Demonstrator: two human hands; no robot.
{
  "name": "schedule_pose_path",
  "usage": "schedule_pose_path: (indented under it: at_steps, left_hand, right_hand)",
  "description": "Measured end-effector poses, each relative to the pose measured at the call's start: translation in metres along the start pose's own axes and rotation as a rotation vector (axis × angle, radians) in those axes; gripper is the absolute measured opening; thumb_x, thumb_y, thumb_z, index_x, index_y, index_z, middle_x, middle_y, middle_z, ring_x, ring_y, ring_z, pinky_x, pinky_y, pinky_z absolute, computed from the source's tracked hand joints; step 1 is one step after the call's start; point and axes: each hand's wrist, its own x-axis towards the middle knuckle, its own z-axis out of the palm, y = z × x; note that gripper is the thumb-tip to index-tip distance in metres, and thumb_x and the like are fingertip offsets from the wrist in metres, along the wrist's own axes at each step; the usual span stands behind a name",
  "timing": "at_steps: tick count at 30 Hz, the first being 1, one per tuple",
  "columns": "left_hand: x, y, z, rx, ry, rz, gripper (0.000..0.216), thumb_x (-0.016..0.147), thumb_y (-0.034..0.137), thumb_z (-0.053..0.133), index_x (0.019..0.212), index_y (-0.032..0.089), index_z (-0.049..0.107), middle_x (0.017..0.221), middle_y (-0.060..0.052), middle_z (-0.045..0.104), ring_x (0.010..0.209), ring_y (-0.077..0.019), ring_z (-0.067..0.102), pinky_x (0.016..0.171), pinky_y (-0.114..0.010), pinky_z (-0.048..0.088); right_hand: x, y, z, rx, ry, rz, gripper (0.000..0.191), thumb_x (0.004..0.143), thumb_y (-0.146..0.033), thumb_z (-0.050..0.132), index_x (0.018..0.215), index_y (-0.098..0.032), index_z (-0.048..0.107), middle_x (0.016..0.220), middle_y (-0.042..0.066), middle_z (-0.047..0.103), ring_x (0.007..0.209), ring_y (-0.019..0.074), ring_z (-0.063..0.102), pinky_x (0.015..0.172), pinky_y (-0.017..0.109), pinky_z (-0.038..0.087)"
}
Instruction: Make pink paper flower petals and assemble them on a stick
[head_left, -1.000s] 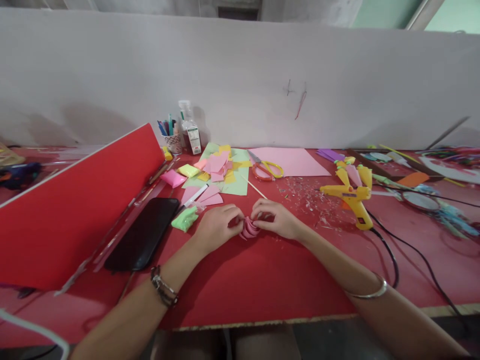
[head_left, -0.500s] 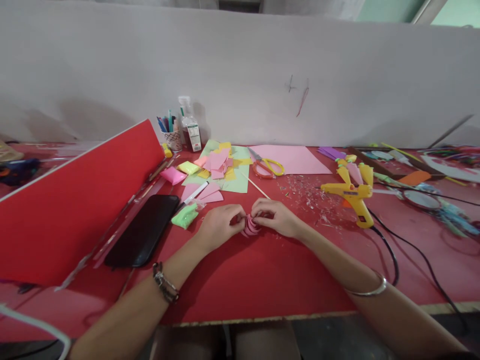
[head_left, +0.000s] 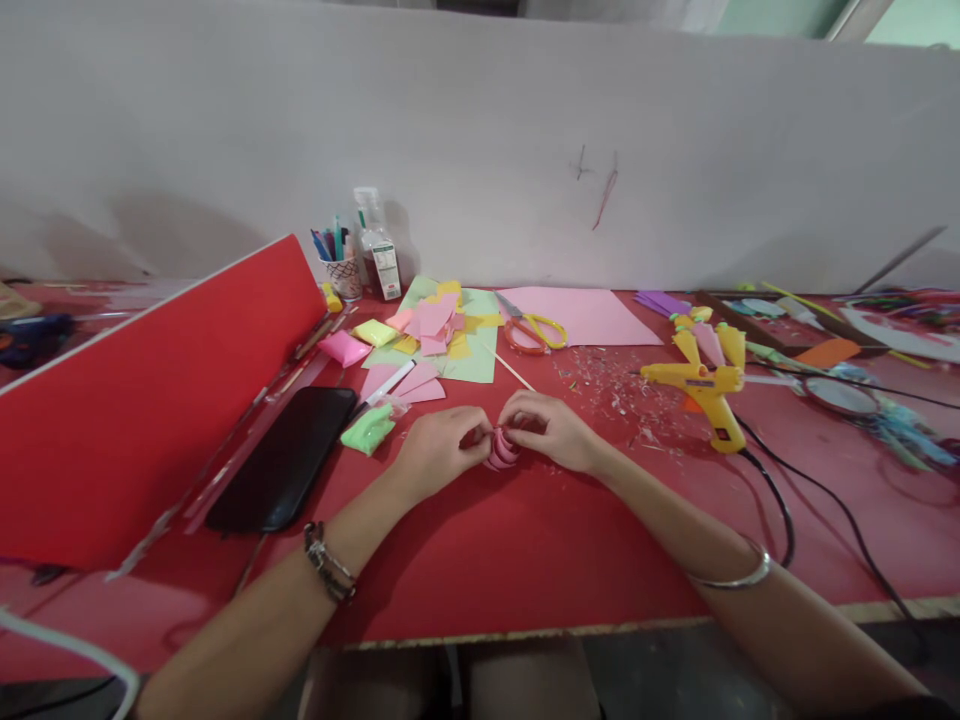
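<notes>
Between my two hands is a small pink piece with curved, layered strips (head_left: 502, 452), which looks like rolled or folded paper. My left hand (head_left: 444, 447) pinches its left side with thumb and forefinger. On the other side, my right hand (head_left: 551, 432) grips its upper right edge with the fingertips. The fingers cover the top of the piece. Just beyond my hands lies a thin wooden stick (head_left: 511, 368). Pink paper pieces (head_left: 420, 384) and a white marker (head_left: 391, 383) rest beyond my left hand, near a green clay packet (head_left: 368, 429).
A yellow glue gun (head_left: 705, 390) with a black cord stands at right, beside scattered scraps (head_left: 626, 395). Scissors (head_left: 534, 333) lie on pink paper (head_left: 600, 315). At left are a black phone (head_left: 285, 460) and a leaning red board (head_left: 165, 400). A bottle (head_left: 380, 250) and pen cup (head_left: 343, 276) stand behind.
My right hand has shifted very slightly left over the pink piece. Both hands keep their pinch on it, and the view has tilted slightly.
</notes>
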Motion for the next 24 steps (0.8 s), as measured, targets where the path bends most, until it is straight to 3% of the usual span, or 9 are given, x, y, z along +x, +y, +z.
schedule_pose_path:
  at_steps: [6, 12, 24]
  left_hand:
    - [0.000, 0.001, -0.001, 0.010, 0.161, -0.094, 0.012, 0.071, 0.018, 0.050, 0.059, 0.016, 0.050, 0.055, 0.004, 0.055, 0.051, -0.0086, 0.047, 0.051, -0.019, 0.031]
    - [-0.001, 0.003, -0.002, 0.075, 0.175, -0.125, 0.012, 0.071, 0.020, 0.050, 0.060, 0.017, 0.054, 0.056, 0.003, 0.059, 0.050, -0.0091, 0.049, 0.050, -0.020, 0.031]
    - [-0.001, 0.004, 0.004, 0.149, 0.150, -0.204, 0.017, 0.072, 0.026, 0.050, 0.057, 0.017, 0.052, 0.052, 0.002, 0.055, 0.049, -0.0101, 0.047, 0.047, -0.020, 0.026]
  right_hand:
    - [-0.001, -0.006, -0.001, -0.036, 0.204, -0.045, 0.002, 0.074, -0.016, 0.050, 0.073, -0.018, 0.050, 0.077, 0.001, 0.048, 0.067, 0.0094, 0.051, 0.061, 0.023, 0.044]
    - [-0.001, -0.012, 0.000, -0.192, 0.128, -0.078, 0.002, 0.072, -0.020, 0.055, 0.072, -0.019, 0.054, 0.078, 0.001, 0.045, 0.067, 0.0096, 0.049, 0.059, 0.023, 0.043]
    - [-0.003, -0.007, 0.005, -0.347, 0.189, -0.165, 0.007, 0.077, -0.023, 0.052, 0.072, -0.018, 0.053, 0.072, 0.000, 0.050, 0.061, 0.0081, 0.048, 0.056, 0.019, 0.039]
